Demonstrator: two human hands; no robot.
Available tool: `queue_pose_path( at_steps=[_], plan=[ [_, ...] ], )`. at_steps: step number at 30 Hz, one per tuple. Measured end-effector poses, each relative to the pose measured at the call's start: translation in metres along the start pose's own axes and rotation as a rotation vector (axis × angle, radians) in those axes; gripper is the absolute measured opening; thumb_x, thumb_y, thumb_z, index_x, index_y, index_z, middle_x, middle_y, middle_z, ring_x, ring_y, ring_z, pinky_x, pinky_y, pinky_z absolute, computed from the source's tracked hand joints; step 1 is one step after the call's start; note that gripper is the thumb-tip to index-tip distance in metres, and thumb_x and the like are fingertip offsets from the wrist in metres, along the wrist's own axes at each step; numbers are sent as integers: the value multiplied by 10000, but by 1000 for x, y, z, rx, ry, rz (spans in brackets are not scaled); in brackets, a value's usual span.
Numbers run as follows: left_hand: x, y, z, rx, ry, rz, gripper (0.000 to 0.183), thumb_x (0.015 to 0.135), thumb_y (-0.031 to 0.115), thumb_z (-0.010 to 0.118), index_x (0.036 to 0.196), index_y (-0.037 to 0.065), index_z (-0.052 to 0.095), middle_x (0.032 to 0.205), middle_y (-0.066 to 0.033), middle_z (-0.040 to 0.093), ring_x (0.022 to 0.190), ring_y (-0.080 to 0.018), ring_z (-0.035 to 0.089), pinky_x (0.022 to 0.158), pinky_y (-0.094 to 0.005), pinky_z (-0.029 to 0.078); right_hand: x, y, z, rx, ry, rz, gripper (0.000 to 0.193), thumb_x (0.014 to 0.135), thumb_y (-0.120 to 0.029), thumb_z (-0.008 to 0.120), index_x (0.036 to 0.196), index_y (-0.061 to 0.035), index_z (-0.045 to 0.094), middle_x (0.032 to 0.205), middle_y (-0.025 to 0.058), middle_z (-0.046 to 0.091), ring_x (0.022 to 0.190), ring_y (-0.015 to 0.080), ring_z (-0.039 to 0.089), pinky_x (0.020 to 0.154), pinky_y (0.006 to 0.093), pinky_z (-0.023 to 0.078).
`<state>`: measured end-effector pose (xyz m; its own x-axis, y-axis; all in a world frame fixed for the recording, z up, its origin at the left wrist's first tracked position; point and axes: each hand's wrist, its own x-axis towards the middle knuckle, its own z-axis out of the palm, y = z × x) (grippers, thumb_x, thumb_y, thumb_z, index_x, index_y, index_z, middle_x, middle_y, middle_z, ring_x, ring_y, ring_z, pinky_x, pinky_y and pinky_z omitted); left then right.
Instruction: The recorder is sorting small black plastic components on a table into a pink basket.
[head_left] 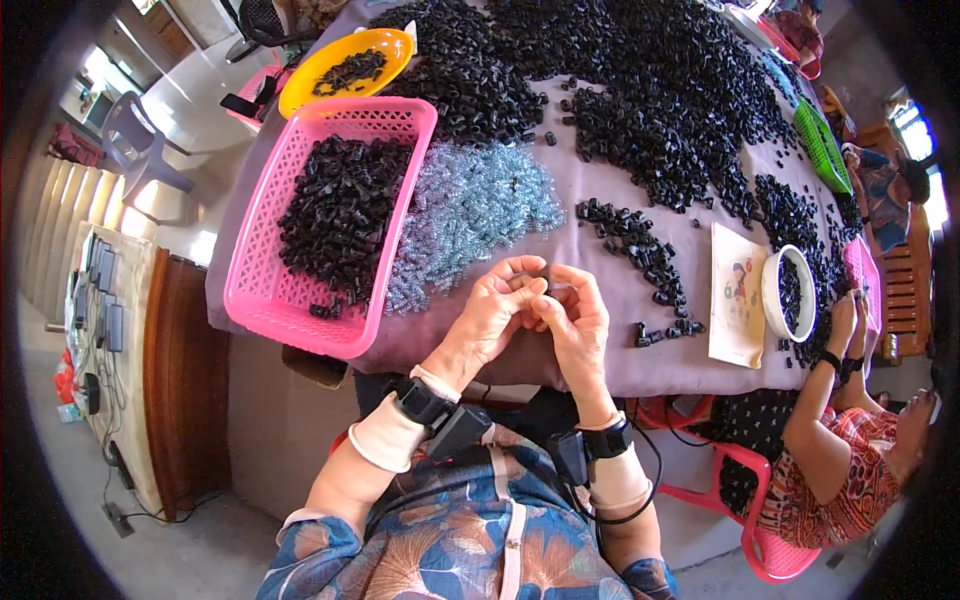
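Near the front edge of the cloth-covered table, my left hand and my right hand meet fingertip to fingertip. Both are closed in a pinch around a small black plastic piece, mostly covered by the fingers. Just beyond my left hand lies a heap of small clear bluish plastic pieces. Left of it stands a pink perforated basket, holding many small black plastic parts. A loose strip of similar black parts lies to the right of my hands.
A large black pile covers the table's far side. A yellow plate stands behind the basket. At right are a booklet, a white bowl, a green basket and a pink tray. A seated co-worker reaches in there.
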<state>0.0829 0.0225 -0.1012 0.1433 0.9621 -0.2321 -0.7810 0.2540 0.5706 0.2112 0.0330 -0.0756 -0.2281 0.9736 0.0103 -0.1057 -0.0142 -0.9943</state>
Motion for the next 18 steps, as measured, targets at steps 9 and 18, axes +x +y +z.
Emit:
queue_pose_path(
  at_steps=[9, 18],
  plan=[
    [-4, 6, 7, 81, -29, -60, 261, 860, 110, 602, 1113, 55, 568, 815, 23, 608, 654, -61, 550, 610, -194, 455, 4, 1, -6, 52, 50, -4, 193, 783, -15, 673, 868, -39, 502, 700, -21, 525, 603, 46, 534, 529, 177, 422],
    [-5, 6, 6, 56, -40, -37, 234, 850, 91, 604, 1079, 55, 570, 795, 26, 592, 656, -74, 549, 607, -203, 452, 1, -2, -2, 14, 41, -46, 160, 805, -22, 660, 817, -38, 501, 699, -10, 548, 611, 50, 548, 529, 178, 424]
  ],
)
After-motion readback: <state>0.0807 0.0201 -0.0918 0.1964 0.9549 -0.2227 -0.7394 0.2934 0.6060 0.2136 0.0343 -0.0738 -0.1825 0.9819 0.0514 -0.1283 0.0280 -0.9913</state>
